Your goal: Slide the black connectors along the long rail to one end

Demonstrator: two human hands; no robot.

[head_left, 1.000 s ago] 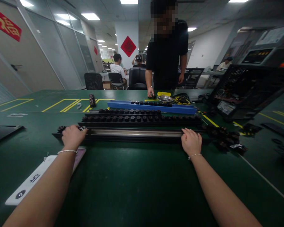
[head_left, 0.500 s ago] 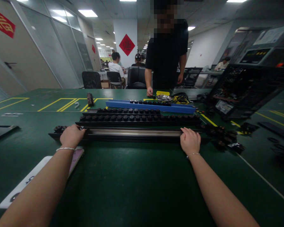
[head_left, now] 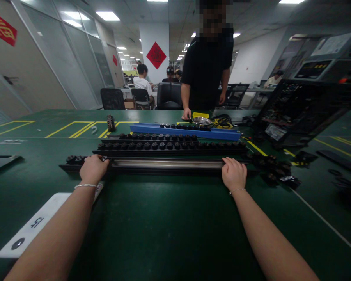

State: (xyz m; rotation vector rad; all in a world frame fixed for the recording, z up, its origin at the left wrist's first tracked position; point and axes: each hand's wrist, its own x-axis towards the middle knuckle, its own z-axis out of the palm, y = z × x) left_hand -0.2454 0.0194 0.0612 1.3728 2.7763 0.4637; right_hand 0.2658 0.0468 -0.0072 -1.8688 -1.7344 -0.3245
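Note:
A long black rail [head_left: 169, 165] with a shiny metal strip lies across the green table in front of me. At its left part my left hand [head_left: 94, 169] is closed over the rail, its fingertips on a small black part [head_left: 104, 158] that they mostly hide. Several black round parts [head_left: 74, 159] sit on the rail's left end. My right hand [head_left: 234, 174] grips the rail near its right end, thumb side down and fingers over the far edge. Just beyond lie black rails lined with black round parts [head_left: 169, 146].
Behind the rows is a blue rail [head_left: 187, 131]. A metal dish [head_left: 201, 121] stands near a person's hand [head_left: 186, 114] across the table. Loose black parts [head_left: 276, 168] and an open computer case [head_left: 298, 109] are at right; a white board [head_left: 38, 222] lies under my left forearm.
My left hand has shifted slightly right along the rail, uncovering more of the white board. My right hand stays in place. The person opposite has moved a little.

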